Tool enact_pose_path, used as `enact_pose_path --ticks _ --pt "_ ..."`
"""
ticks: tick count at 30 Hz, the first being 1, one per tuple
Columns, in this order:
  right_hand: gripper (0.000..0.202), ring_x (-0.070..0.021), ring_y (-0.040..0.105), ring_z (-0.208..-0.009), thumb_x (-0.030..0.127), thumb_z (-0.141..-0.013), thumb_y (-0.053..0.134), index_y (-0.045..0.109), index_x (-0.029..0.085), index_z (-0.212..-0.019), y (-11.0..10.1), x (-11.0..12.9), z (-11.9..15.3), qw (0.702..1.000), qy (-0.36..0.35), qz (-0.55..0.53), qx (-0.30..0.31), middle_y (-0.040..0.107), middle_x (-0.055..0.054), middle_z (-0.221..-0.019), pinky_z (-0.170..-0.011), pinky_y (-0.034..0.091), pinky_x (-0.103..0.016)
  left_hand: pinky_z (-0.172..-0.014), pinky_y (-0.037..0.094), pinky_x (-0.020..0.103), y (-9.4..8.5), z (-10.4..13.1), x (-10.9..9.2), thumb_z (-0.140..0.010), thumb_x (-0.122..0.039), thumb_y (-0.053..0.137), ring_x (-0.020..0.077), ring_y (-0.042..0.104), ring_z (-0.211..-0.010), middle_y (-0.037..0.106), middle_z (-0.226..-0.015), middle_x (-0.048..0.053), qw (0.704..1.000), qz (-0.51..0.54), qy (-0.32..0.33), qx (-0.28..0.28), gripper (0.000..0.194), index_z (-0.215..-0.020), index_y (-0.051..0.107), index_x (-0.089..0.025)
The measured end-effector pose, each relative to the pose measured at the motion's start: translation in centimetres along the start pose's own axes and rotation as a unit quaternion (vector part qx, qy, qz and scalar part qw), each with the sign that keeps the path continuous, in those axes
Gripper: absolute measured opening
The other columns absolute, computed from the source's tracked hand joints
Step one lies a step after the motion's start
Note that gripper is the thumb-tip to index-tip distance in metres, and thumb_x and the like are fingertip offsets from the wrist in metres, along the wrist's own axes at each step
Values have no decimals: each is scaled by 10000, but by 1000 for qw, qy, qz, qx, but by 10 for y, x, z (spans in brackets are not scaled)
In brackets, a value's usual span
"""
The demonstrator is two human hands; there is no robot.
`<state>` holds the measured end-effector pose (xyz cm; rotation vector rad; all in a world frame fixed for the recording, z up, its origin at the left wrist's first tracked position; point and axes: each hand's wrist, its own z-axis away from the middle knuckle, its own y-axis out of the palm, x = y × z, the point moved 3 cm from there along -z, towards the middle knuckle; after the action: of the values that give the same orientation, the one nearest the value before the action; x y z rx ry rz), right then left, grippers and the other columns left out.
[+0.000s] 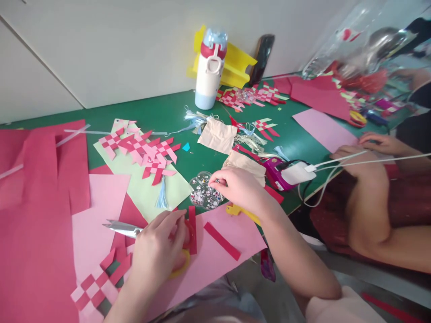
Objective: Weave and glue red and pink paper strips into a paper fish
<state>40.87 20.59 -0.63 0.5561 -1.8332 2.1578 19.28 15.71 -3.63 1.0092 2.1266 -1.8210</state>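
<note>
My right hand point(237, 185) reaches over a round clear divided case point(198, 204) of small googly eyes. Its thumb and forefinger are pinched together at the case's edge; anything between them is too small to make out. My left hand point(158, 244) is curled above a pair of scissors, fingertips drawn together; what they hold, if anything, is hidden. The scissors' silver blades point(123, 228) point left, and a yellow handle point(181, 264) shows beneath the hand. Red paper strips point(222, 241) lie on a pink sheet point(208, 269) between my hands.
Woven paper fish point(144, 150) lie on a pale green sheet point(141, 197). Red paper point(43, 215) covers the left side. A bottle point(207, 76), a cloth pouch point(218, 134) and a white charger with cables point(298, 174) stand or lie beyond. At right are another person's hands point(357, 157).
</note>
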Motion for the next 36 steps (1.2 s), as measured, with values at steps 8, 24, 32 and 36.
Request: enact_pose_path --ticks 8,24,32,36 --pt "148 -135 516 -618 179 -810 634 703 206 -682 -8 -3 8 999 20 22 21 588 -1 -671 -560 309 -273 -461 421 181 -4 -1 -2 -883 -249 534 83 597 -520 728 -849 8 1000 11 4 15 191 -951 711 -232" --pt "215 -263 677 -694 0 -735 568 705 150 -665 -2 31 6 960 20 242 140 697 -127 -687 -541 371 -298 -425 384 191 -20 4 -16 -889 -206 526 102 603 -525 706 -767 8 999 -9 11 -30 188 -934 709 -214" --pt "178 -283 717 -802 6 -730 607 735 119 -777 -2 39 4 957 26 256 136 724 -161 -738 -644 489 -289 -454 411 201 -33 12 -16 -904 -214 504 106 590 -521 682 -725 -3 999 -19 13 -48 204 -949 703 -225" --pt "184 -289 721 -846 13 -758 582 735 102 -806 -4 42 6 957 31 258 128 733 -176 -781 -684 509 -296 -471 437 205 -41 13 -16 -904 -210 486 110 607 -536 702 -765 2 998 -14 7 -55 217 -932 700 -230"
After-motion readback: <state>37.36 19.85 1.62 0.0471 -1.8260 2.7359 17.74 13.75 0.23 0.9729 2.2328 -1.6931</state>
